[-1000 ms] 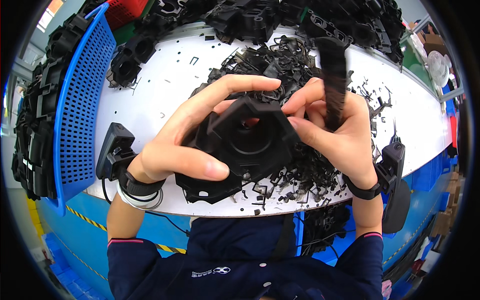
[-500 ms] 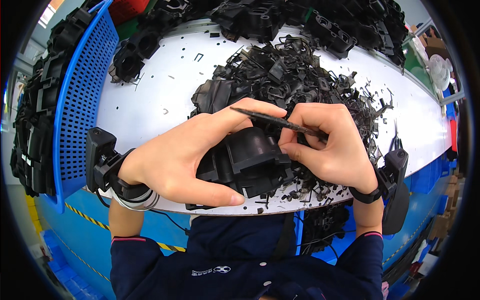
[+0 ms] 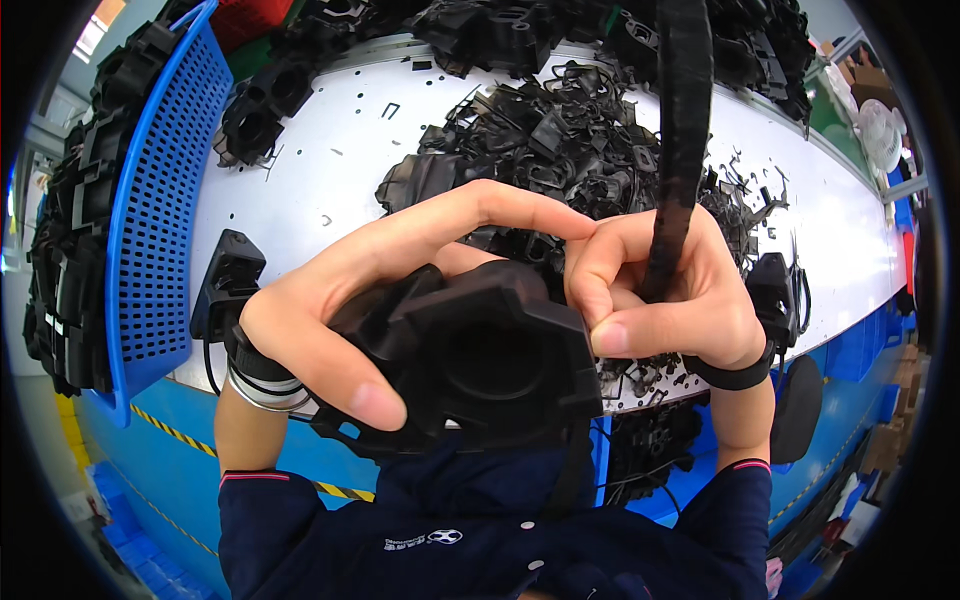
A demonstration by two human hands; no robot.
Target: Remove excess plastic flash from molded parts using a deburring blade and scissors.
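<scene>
Left hand (image 3: 350, 320) grips the black moulded housing (image 3: 490, 360) at the table's (image 3: 320, 170) near edge; right hand (image 3: 660, 290) grips a black strip (image 3: 682, 110).

a white table (image 3: 330, 170) spans the scene. a heap of black plastic scraps (image 3: 560, 140) lies at its far middle, with more black moulded parts (image 3: 520, 30) along the far edge. on the left a blue perforated crate (image 3: 155, 200) stands on edge, black parts (image 3: 70, 230) stacked beyond it. a white fan (image 3: 875, 125) sits far right.
</scene>
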